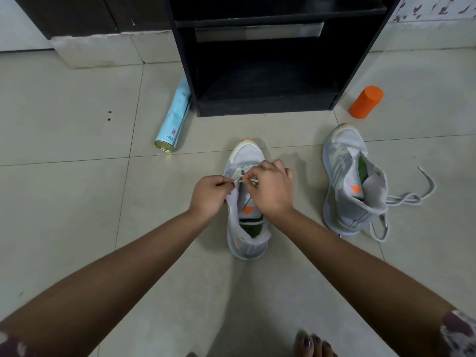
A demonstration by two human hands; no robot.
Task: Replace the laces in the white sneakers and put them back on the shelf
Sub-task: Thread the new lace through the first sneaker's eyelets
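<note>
A pale tiled floor (77, 202) carries everything. One black shelf unit (257, 109) stands at the far side, its lower compartment open toward the person. Two white sneakers rest on the floor in front of it. The near sneaker (247, 153) is upright between the forearms, and the second sneaker (342, 161) lies to its right. One light-blue spray can (173, 117) lies beside the shelf's left wall, and one orange cylinder (365, 101) sits at its right. Two hands meet over the near sneaker's eyelets: the left hand (208, 194) and right hand (270, 186) each pinch a thin white lace (239, 180). One loose lace (407, 198) trails beside the second sneaker.
</note>
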